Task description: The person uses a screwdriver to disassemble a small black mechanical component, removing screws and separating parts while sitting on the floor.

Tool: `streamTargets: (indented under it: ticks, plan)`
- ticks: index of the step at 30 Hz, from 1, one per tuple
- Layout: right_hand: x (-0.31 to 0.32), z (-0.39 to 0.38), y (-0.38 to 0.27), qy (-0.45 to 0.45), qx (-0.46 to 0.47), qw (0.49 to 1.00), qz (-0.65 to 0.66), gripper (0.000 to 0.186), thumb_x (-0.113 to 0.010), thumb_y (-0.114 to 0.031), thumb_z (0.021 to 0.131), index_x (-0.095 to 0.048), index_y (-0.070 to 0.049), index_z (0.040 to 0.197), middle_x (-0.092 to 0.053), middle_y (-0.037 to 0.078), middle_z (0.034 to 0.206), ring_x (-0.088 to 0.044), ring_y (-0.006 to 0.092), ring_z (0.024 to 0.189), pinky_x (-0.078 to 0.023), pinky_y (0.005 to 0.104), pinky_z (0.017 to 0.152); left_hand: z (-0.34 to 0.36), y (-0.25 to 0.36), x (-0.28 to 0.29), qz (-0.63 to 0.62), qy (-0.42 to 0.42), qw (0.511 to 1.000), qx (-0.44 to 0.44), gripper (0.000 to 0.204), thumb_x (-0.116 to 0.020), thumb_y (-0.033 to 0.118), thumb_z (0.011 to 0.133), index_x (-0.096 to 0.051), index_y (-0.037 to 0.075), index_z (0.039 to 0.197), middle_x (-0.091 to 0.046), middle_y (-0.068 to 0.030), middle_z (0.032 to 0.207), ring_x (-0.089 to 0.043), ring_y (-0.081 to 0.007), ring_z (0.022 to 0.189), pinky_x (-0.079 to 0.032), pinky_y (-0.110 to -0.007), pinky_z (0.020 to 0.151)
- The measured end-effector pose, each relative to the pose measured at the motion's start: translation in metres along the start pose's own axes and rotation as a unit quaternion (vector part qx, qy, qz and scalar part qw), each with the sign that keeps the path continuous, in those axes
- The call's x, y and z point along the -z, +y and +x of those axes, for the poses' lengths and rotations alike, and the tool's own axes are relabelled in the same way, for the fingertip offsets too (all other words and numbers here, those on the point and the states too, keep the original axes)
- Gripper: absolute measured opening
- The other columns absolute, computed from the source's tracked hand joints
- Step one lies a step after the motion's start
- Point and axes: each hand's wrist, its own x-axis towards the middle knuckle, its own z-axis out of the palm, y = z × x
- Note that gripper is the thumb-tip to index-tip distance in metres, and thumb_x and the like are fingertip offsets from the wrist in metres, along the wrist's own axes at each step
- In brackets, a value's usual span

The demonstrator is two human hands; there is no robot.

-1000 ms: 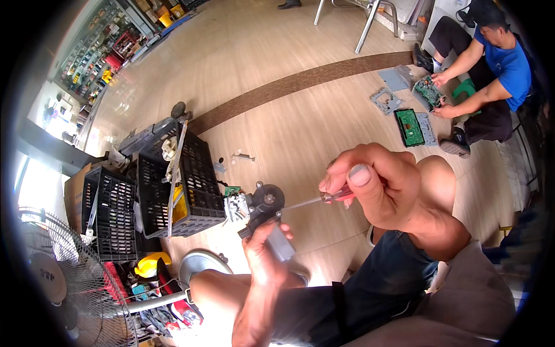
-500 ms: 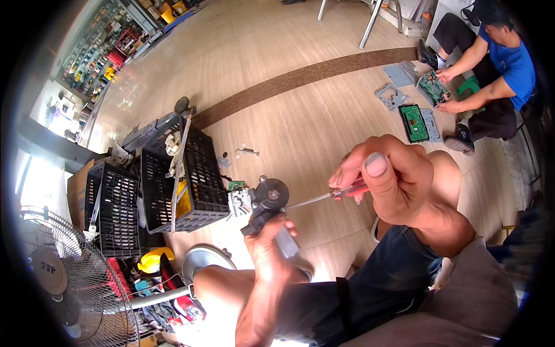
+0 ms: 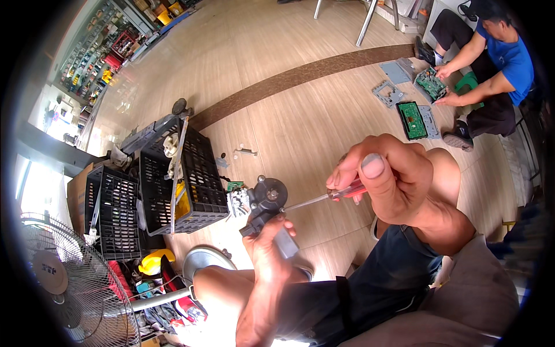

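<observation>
My left hand (image 3: 269, 248) is closed round a small gear motor (image 3: 269, 196), with a round black housing and a grey box-shaped end (image 3: 286, 243) jutting out past my fingers. In my right hand (image 3: 393, 179) is a screwdriver (image 3: 350, 189) with a translucent red handle, pinched between the fingers and thumb. Its thin metal shaft slants left, and the tip reaches the edge of the black housing; whether it sits in a screw is too small to tell.
Black plastic crates (image 3: 191, 185) stand left of my hands, beside a wire fan (image 3: 63, 277). A round metal stool seat (image 3: 205, 260) is near my leg. Circuit boards (image 3: 412, 120) and metal plates (image 3: 387, 92) lie far right, where a person in blue (image 3: 511, 58) sits holding an electronic unit (image 3: 430, 85).
My view has shifted very slightly. Both hands keep the same hold, and the screwdriver tip stays at the housing's edge.
</observation>
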Motion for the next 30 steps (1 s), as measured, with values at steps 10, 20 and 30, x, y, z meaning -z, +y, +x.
streamTargets:
  ticks: [10, 20, 30]
  plan:
    - [0.003, 0.006, -0.006, -0.068, -0.032, 0.996, -0.038, 0.032, -0.053, -0.024, 0.109, -0.06, 0.007, 0.104, -0.072, 0.014, 0.079, -0.072, 0.0156, 0.067, -0.055, 0.0243, 0.054, 0.0, 0.001, 0.001, 0.001, 0.006, 1.0, -0.001, 0.022, -0.075, 0.002, 0.083, -0.069, 0.0, 0.104, -0.068, -0.0086, 0.088, -0.065, -0.0183, 0.07, -0.057, -0.032, 0.059]
    - [0.0, 0.003, -0.001, -0.103, -0.039, 0.994, -0.002, 0.037, -0.069, -0.001, 0.09, -0.058, -0.002, 0.125, -0.073, 0.01, 0.101, -0.075, 0.02, 0.089, -0.061, 0.0305, 0.077, 0.002, 0.001, 0.004, 0.001, 0.016, 1.0, -0.003, 0.025, -0.073, -0.001, 0.082, -0.067, -0.002, 0.106, -0.068, -0.0107, 0.089, -0.066, -0.0192, 0.071, -0.056, -0.033, 0.061]
    - [0.002, 0.001, -0.002, -0.133, -0.088, 0.976, -0.149, 0.04, -0.079, -0.013, 0.09, -0.055, -0.003, 0.121, -0.071, 0.011, 0.109, -0.075, 0.0197, 0.089, -0.06, 0.0304, 0.072, 0.005, -0.002, 0.01, 0.031, 0.009, 0.999, -0.007, 0.027, -0.072, -0.008, 0.079, -0.066, -0.005, 0.105, -0.07, -0.0128, 0.089, -0.067, -0.02, 0.073, -0.058, -0.033, 0.063]
